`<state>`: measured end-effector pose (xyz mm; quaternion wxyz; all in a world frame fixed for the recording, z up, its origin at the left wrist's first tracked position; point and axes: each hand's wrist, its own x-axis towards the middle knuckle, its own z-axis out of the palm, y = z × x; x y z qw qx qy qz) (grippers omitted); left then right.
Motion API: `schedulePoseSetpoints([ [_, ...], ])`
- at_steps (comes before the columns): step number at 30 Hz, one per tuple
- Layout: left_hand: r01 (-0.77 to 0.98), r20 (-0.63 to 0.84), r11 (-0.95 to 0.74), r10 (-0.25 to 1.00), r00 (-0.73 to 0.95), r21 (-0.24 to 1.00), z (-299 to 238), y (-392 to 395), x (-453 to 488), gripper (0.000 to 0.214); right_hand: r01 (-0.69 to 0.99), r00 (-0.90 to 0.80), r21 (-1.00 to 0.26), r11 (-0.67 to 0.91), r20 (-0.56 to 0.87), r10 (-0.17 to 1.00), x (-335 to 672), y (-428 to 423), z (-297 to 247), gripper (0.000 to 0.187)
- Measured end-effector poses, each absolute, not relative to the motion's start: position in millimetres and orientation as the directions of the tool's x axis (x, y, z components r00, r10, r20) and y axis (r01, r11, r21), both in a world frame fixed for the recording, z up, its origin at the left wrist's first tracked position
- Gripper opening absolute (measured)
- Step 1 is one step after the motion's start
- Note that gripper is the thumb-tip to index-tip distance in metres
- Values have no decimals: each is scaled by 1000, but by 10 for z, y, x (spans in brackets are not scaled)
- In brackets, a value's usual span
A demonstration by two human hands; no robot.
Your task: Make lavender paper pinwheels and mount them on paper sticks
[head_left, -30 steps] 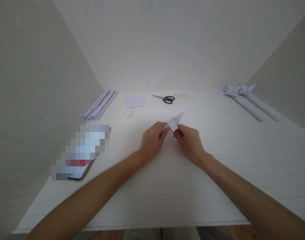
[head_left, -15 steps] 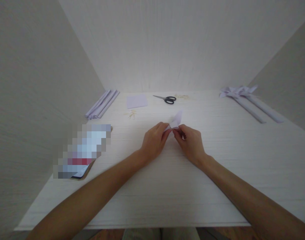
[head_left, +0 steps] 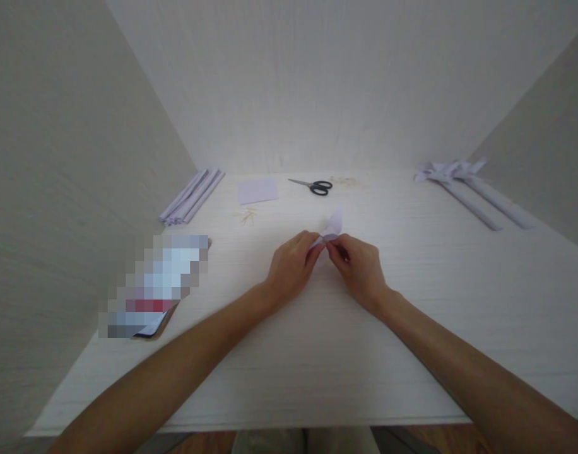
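Note:
A small piece of pale purple folded paper (head_left: pixel 335 224) is held between my hands above the middle of the table. My left hand (head_left: pixel 293 261) pinches its near left part between thumb and fingers. My right hand (head_left: pixel 358 265) is closed with thumb and fingertips on its lower right side, almost touching the left fingertips. One petal-like flap points up and away from me. The fingers hide most of the paper's lower part.
Black-handled scissors (head_left: pixel 315 186), a square lilac sheet (head_left: pixel 258 191) and thin pale strips (head_left: pixel 247 215) lie farther back. Rolled paper tubes (head_left: pixel 193 197) are at the left, above a blurred phone (head_left: pixel 168 284). Two tubes with paper flowers (head_left: pixel 476 198) lie at the right.
The right fingers have shifted slightly on the paper, and its near flap now looks more folded down. Both hands keep their grip in nearly the same place.

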<state>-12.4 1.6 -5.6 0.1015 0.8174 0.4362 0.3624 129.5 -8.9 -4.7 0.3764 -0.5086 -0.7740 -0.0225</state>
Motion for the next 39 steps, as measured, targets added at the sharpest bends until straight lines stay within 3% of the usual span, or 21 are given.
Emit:
schedulePoseSetpoints([
  [8,610,509,-610,782,359,506,-59,23,-120,23,795,-185,-351,494,635,750,1309,-76,-76,12],
  [15,610,478,-593,799,364,526,-41,11,-114,27,827,-180,-377,418,527,830,1312,-67,-54,24],
  [19,595,435,-558,828,354,578,-31,27,-106,27,812,-177,-383,441,557,811,1323,-62,-48,22],
  [23,508,299,-457,882,363,730,-25,73,-106,31,745,-159,-450,491,595,788,1350,-47,-44,11],
  [30,315,10,-135,929,369,939,-13,180,-157,30,620,-184,-609,496,502,845,1401,-7,0,12],
  [34,181,-85,13,914,396,983,-5,220,-171,28,648,-211,-547,531,540,814,1415,8,12,12],
  [39,-32,-183,215,893,411,976,49,251,-202,34,683,-111,-568,459,541,834,1426,31,-4,12],
])
